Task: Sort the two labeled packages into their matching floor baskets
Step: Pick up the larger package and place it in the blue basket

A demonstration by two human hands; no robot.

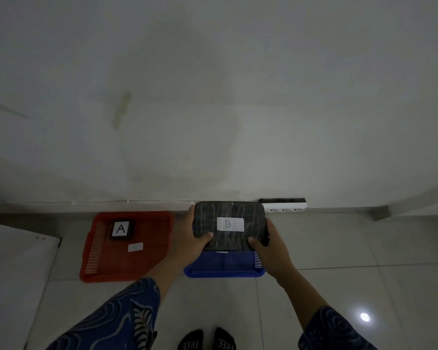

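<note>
A dark wrapped package with a white label "B" (pixel 230 224) hangs above the blue floor basket (pixel 224 272), hiding most of it. My left hand (pixel 194 238) grips the package's left edge and my right hand (pixel 269 242) grips its right edge. To the left on the floor sits the red basket (pixel 147 263). Inside it lies a small dark package labeled "A" (pixel 121 229), beside a white tag (pixel 135 247) on the basket bottom.
A white wall rises just behind both baskets. A white power strip (pixel 286 207) lies along the wall base at the right. A white surface edge (pixel 15 251) stands at the left. My socked feet (pixel 206 341) stand on pale tiles below.
</note>
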